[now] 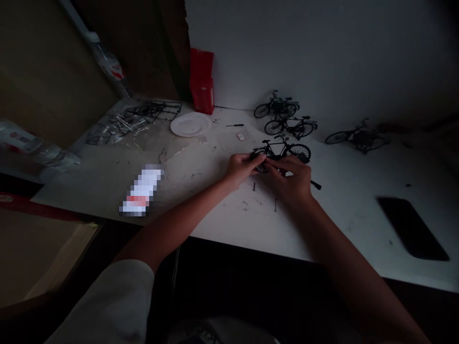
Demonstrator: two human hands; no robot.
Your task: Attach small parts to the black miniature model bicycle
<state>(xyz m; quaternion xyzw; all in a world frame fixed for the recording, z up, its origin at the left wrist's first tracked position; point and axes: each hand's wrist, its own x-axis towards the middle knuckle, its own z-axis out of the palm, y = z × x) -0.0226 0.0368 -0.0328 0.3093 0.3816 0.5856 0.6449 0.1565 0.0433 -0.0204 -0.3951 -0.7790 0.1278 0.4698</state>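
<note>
A small black model bicycle [299, 152] is held up just over the white table, its front wheel to the right. My left hand [241, 168] grips its rear wheel between thumb and fingers. My right hand [292, 177] is closed at the lower frame near the rear wheel, fingertips pinched together; whether they hold a tiny part is hidden. A dark handle-like end [316, 185] shows beyond the right hand's knuckles, and I cannot tell if that hand touches it. Small screws or pins [254, 187] lie on the table just below the hands.
Finished-looking model bicycles [291, 127] stand behind the hands, another [358, 137] at right. A white plate [191, 124], red box [202, 83] and black parts frames in plastic bags [125, 122] sit at back left. A lit phone [141, 190] lies left, a dark phone [412, 228] right.
</note>
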